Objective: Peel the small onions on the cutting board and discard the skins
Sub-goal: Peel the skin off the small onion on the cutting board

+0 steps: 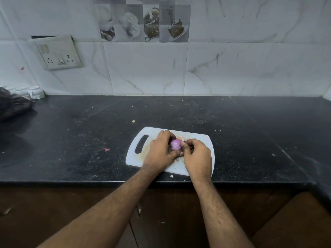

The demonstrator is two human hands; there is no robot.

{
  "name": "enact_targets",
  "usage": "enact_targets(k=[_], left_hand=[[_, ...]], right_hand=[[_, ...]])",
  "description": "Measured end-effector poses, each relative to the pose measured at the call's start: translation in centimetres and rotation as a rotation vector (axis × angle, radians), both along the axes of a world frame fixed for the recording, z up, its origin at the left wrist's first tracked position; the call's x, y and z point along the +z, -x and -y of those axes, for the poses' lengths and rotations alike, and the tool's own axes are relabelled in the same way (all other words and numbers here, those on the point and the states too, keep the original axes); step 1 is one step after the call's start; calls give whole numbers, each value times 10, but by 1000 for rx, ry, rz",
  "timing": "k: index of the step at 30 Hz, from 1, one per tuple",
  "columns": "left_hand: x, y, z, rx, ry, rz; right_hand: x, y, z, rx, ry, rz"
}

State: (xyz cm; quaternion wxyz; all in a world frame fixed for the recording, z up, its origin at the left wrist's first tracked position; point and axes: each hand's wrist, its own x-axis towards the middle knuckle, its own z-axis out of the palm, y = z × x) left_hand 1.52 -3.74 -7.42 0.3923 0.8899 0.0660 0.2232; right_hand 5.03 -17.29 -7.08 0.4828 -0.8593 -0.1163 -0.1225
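A white cutting board with a handle slot lies near the front edge of the black counter. Above its middle my left hand grips a small pink-purple onion, fingers curled round its left side. My right hand meets it from the right, thumb pressed against the onion's right side and fingers curled under. Bits of brown skin lie on the board just behind the hands. Any other onions are hidden by my hands.
The black counter carries scattered skin flakes, with one pink scrap left of the board. A dark plastic bag and white cups sit at the far left. A socket plate hangs on the tiled wall.
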Motion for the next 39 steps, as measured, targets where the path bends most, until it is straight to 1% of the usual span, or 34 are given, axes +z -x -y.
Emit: enact_targets(k=[5, 11, 13, 15, 18, 20, 25, 28, 31, 34, 37, 39], left_hand=[[-2, -1, 0, 9, 9, -13], [-1, -1, 1, 6, -54, 2], [0, -1, 1, -3, -60, 9], [1, -1, 1, -14, -55, 15], [1, -2, 1, -12, -40, 10], [1, -2, 1, -3, -24, 8], [0, -2, 1, 9, -8, 0], [0, -2, 1, 11, -17, -7], [0, -2, 1, 19, -28, -16], [0, -2, 1, -4, -23, -48], [0, -3, 0, 2, -85, -78], [0, -2, 0, 18, -78, -80]], right_hand=[[1, -2, -3, -8, 123, -43], [1, -2, -2, 54, 177, -60], [3, -1, 0, 77, 130, -56], [5, -1, 2, 75, 15, -49], [4, -3, 6, -13, -136, -27], [3, -2, 6, -40, -175, -4], [1, 1, -1, -13, -24, 73], [0, 1, -2, -9, 52, 69], [0, 0, 0, 16, 49, 39], [0, 0, 0, 38, 39, 57], [0, -1, 0, 67, 43, 64], [0, -2, -1, 84, 63, 72]])
